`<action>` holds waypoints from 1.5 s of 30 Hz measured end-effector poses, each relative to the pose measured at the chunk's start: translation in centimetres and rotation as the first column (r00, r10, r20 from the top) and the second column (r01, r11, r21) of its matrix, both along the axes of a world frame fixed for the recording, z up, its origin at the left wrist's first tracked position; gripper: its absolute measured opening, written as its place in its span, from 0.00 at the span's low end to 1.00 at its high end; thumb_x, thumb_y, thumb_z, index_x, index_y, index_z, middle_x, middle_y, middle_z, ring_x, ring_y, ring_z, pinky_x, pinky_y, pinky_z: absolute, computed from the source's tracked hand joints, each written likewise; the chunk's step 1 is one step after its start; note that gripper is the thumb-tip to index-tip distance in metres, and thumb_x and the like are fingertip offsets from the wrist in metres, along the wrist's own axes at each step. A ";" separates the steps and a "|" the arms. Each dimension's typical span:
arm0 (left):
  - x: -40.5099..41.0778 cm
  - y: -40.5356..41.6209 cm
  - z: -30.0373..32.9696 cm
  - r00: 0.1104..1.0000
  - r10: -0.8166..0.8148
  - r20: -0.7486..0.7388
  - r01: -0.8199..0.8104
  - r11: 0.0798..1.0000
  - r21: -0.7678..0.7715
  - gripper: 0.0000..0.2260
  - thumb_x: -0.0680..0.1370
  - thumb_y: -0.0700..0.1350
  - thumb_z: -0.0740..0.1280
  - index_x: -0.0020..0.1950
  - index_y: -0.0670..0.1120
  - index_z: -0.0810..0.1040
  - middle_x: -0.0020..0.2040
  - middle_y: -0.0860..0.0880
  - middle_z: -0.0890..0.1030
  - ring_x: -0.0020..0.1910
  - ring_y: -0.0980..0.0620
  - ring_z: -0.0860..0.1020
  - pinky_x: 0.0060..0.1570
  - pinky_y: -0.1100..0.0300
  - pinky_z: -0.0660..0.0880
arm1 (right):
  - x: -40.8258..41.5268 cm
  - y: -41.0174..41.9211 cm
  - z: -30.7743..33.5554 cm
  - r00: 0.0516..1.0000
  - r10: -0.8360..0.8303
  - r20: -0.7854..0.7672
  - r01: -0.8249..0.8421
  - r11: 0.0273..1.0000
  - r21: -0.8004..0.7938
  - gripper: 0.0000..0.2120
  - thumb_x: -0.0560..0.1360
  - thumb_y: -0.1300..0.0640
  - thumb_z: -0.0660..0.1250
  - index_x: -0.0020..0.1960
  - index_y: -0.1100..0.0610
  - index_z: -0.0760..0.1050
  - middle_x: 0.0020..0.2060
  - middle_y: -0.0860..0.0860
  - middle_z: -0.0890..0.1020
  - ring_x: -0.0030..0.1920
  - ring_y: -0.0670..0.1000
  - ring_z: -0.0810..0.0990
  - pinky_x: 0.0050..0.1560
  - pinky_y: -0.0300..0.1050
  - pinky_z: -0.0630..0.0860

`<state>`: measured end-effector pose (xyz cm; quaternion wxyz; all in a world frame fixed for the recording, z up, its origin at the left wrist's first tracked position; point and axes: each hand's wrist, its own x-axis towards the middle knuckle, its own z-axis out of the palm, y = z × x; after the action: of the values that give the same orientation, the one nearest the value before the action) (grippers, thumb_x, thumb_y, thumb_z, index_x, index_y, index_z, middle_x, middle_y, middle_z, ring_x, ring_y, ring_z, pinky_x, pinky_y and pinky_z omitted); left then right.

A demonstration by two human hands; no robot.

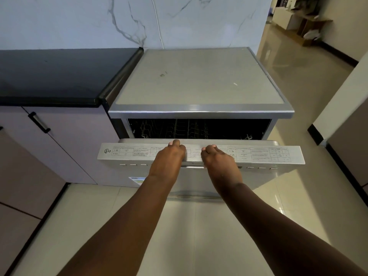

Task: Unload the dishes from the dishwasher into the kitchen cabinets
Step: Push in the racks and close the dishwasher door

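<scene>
Kitchen floor point(199, 226); left hand point(169, 158), right hand point(219, 162) grip dishwasher door point(268, 155) edge.

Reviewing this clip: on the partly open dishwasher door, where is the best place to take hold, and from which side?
The dishwasher door is best held along its top edge near the middle, from the front and above. It is tilted partly open, so that edge faces the person with a gap behind it. The left hand and right hand have their grip there, fingers curled over the edge, side by side.
</scene>
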<state>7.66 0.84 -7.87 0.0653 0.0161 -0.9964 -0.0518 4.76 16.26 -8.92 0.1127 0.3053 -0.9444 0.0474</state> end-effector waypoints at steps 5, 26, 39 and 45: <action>-1.6 -0.2 0.7 1.000 0.015 -0.004 -0.015 1.000 0.020 0.09 0.75 0.38 0.67 0.55 0.45 0.76 0.55 0.45 0.74 0.47 0.48 0.77 0.48 0.58 0.75 | -1.3 -0.5 1.2 1.000 -0.024 -0.015 0.024 1.000 0.006 0.16 0.56 0.69 0.79 0.40 0.59 0.79 0.34 0.54 0.79 0.30 0.52 0.78 0.25 0.38 0.62; -8.0 -1.7 3.0 0.997 0.033 0.071 -0.035 0.999 0.031 0.12 0.76 0.42 0.69 0.58 0.44 0.74 0.57 0.44 0.75 0.49 0.48 0.78 0.52 0.58 0.76 | -8.0 -2.7 2.1 0.992 0.045 -0.119 -0.029 0.991 0.129 0.16 0.54 0.67 0.78 0.35 0.56 0.75 0.31 0.52 0.74 0.25 0.50 0.74 0.19 0.37 0.62; -9.6 -2.6 4.0 0.989 -0.058 0.136 0.071 0.993 -0.093 0.17 0.77 0.45 0.67 0.65 0.46 0.70 0.62 0.45 0.73 0.53 0.47 0.78 0.55 0.56 0.74 | -10.4 -2.6 2.6 0.993 -0.104 -0.049 0.106 0.993 0.045 0.45 0.62 0.61 0.79 0.73 0.64 0.62 0.64 0.59 0.73 0.66 0.60 0.71 0.64 0.58 0.72; -10.5 -3.9 3.7 0.996 -0.059 0.063 0.073 0.963 -0.260 0.41 0.72 0.56 0.71 0.77 0.47 0.52 0.78 0.40 0.49 0.76 0.38 0.49 0.74 0.47 0.48 | -11.6 -3.2 4.6 0.998 -0.019 -0.056 0.027 0.989 0.147 0.37 0.58 0.58 0.80 0.64 0.61 0.70 0.53 0.56 0.75 0.49 0.54 0.74 0.49 0.48 0.75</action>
<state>-2.82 -3.10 -4.13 0.0379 -0.0246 -0.9959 0.0788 -6.86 13.08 -4.29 0.1161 0.3030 -0.9453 -0.0325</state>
